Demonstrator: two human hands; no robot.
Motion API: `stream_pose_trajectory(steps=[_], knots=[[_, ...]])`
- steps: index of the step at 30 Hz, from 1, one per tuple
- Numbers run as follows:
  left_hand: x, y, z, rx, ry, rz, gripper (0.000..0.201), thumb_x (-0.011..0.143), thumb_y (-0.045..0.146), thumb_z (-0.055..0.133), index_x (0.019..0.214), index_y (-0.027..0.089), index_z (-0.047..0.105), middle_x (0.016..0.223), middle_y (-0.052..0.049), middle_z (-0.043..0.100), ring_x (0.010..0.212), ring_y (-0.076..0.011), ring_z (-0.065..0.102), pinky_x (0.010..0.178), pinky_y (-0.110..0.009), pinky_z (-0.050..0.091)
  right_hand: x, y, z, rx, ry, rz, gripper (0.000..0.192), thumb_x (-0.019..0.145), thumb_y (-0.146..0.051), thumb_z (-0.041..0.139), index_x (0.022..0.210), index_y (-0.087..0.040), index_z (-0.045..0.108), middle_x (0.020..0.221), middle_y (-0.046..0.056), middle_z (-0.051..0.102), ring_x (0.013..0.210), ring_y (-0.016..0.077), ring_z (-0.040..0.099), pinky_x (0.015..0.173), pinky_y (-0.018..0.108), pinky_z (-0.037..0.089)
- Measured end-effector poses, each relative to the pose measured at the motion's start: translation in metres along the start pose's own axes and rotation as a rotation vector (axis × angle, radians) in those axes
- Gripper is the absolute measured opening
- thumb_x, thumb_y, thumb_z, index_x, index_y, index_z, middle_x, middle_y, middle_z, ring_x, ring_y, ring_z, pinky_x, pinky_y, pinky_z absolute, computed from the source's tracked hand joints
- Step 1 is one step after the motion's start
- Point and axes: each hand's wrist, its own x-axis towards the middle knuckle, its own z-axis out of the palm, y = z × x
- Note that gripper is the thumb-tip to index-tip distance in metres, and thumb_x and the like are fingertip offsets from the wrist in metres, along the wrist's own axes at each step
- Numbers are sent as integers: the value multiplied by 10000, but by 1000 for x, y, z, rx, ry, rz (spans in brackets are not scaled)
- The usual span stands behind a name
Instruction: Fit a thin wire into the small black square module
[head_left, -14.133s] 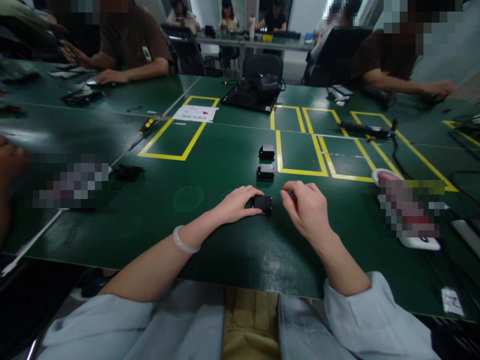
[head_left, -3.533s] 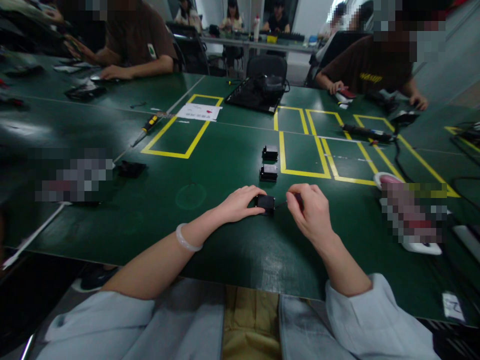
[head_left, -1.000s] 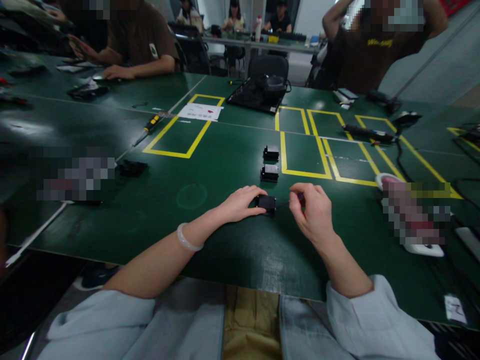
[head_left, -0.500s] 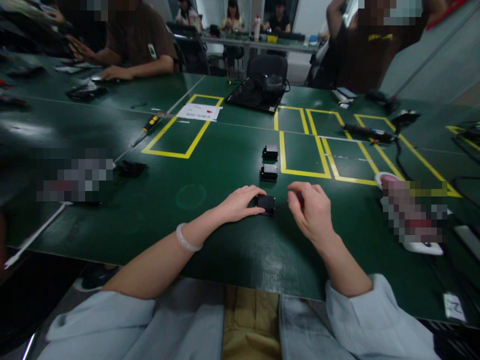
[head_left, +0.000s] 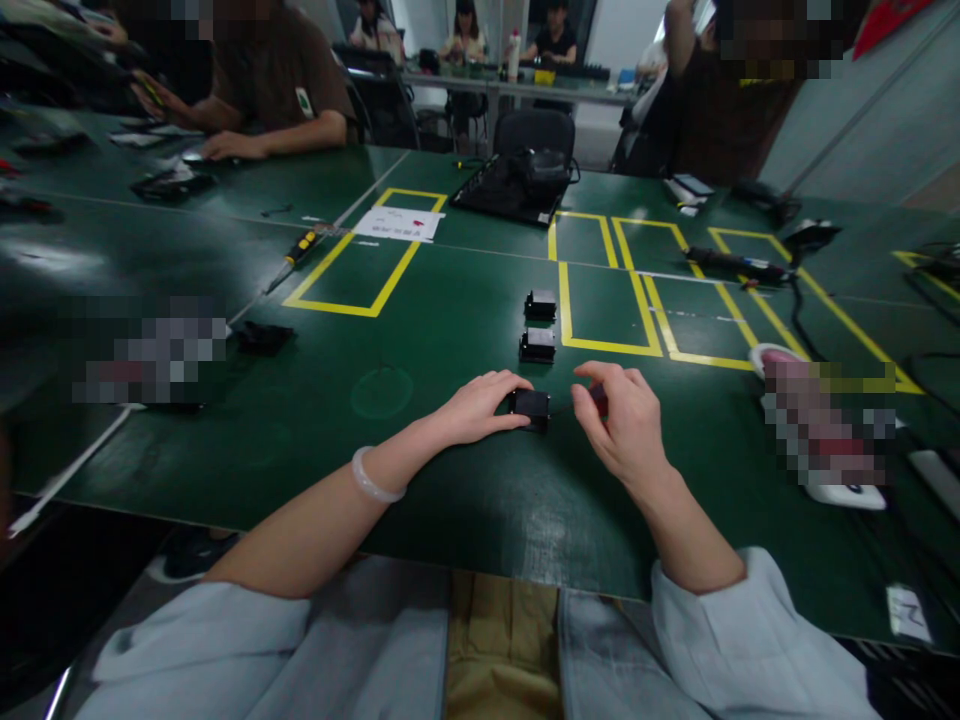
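Note:
My left hand (head_left: 480, 408) rests on the green table (head_left: 450, 500) and grips a small black box (head_left: 531, 407) from its left side. My right hand (head_left: 624, 420) is closed on a small tool with a dark red handle (head_left: 598, 398); its thin tip points at the right side of that box. Two more small black boxes (head_left: 538, 345) (head_left: 541, 304) stand in a row just beyond, beside a yellow taped rectangle (head_left: 609, 300).
A yellow-handled screwdriver (head_left: 298, 250) and a paper sheet (head_left: 397, 223) lie far left by another taped frame. A black tray with gear (head_left: 517, 185) sits at the back. Cables and a black tool (head_left: 731, 262) lie right. Other people sit and stand around the table.
My right hand has shifted slightly left, bringing the tool closer to the box. The person at the back right has stood up and moved.

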Motion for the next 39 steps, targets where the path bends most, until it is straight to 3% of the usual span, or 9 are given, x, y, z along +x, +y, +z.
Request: stream_pose_trajectory(steps=[4,11,19,27,34,39], knots=[[0,0,0,1,2,-2,371,891,433,605,1189,220,544,1127,-69,606,1040,-247,558,892,-364,438,0,0,0,-1,9,0,76,902,-236,553,975,-216,550,766,-2,646,627,137,524,625,288,388],[0,0,0,5,4,-4,364,886,422,620,1177,213,556,1122,-71,607,1036,-247,557,883,-359,441,1,0,1,-12,39,4,150,896,-150,472,1024,-192,537,730,-3,612,632,147,521,651,295,400],[0,1,0,6,-2,-1,371,891,431,609,1183,210,550,1125,-72,610,1038,-247,561,887,-358,443,0,1,2,-13,13,19,48,903,-257,550,901,-209,546,690,-13,591,601,139,491,635,289,387],[1,0,0,2,10,9,370,890,427,614,1182,209,551,1120,-68,612,1025,-240,564,883,-353,443,0,0,2,24,12,52,156,898,-173,442,1014,-209,541,736,4,606,658,162,529,670,311,406],[0,0,0,12,5,9,372,894,436,605,1184,211,549,1123,-72,610,1023,-243,562,877,-358,444,-1,1,1,-4,8,17,53,901,-261,543,927,-214,537,739,2,618,629,146,514,648,297,395],[0,0,0,9,3,1,367,892,435,608,1179,215,550,1120,-69,610,1027,-246,563,878,-363,446,-1,1,2,-3,18,38,93,903,-189,478,970,-214,539,754,7,622,642,151,521,652,296,401]])
